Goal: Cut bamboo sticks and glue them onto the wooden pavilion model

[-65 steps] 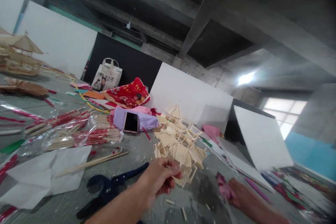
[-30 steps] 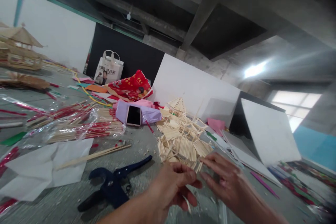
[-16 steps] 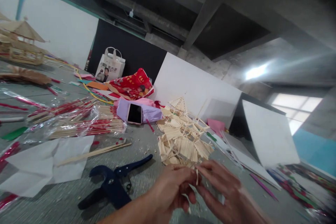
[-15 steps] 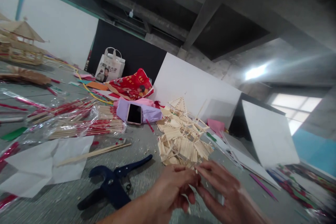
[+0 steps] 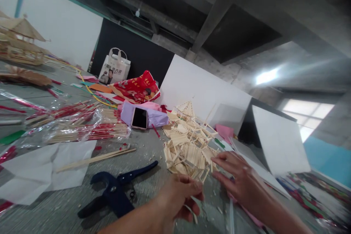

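My left hand is closed in a pinch at the near edge of a model of thin wooden sticks. Pale stick ends show around its fingertips, but what lies between them is too small to make out. To the right, my right hand has its fingers stretched and apart, the tips beside the model's right edge. Under that hand lie a translucent rod and a pink object, partly covered. Dark blue cutters lie with jaws apart to the left of my left hand.
Two long sticks rest on creased white paper. Behind are plastic-wrapped stick bundles, a phone on purple cloth, a red bag and a white carrier bag. White boards stand at right; a pavilion model is far left.
My right hand has moved up and right, away from my left hand, and its fingers have spread. The translucent rod and pink object now show beneath it. My left hand stays nearly in place.
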Demonstrator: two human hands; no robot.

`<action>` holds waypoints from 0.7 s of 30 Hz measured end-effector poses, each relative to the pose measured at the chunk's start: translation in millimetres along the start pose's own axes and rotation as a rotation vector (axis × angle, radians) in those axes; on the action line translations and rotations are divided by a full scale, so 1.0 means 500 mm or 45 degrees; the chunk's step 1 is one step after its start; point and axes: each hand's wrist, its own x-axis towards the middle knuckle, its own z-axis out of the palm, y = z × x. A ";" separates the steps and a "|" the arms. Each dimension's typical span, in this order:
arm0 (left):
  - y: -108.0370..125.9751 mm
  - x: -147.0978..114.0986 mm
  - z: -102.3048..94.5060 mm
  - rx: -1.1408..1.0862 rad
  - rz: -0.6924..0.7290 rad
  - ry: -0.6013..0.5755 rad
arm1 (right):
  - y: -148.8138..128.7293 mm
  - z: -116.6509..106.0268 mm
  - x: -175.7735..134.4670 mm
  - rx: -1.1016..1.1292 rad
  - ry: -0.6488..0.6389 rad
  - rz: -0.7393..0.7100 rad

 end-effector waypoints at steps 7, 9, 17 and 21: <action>-0.014 0.022 -0.016 0.023 0.012 0.068 | 0.025 0.030 0.033 -0.085 -0.070 -0.027; -0.015 0.024 -0.017 0.021 0.001 0.067 | 0.021 0.033 0.033 -0.089 -0.087 -0.022; -0.007 0.018 -0.011 0.032 -0.037 0.062 | 0.020 0.042 0.030 -0.137 -0.113 -0.074; -0.006 0.015 -0.010 0.038 -0.038 0.079 | 0.032 0.045 0.034 -0.158 -0.176 -0.108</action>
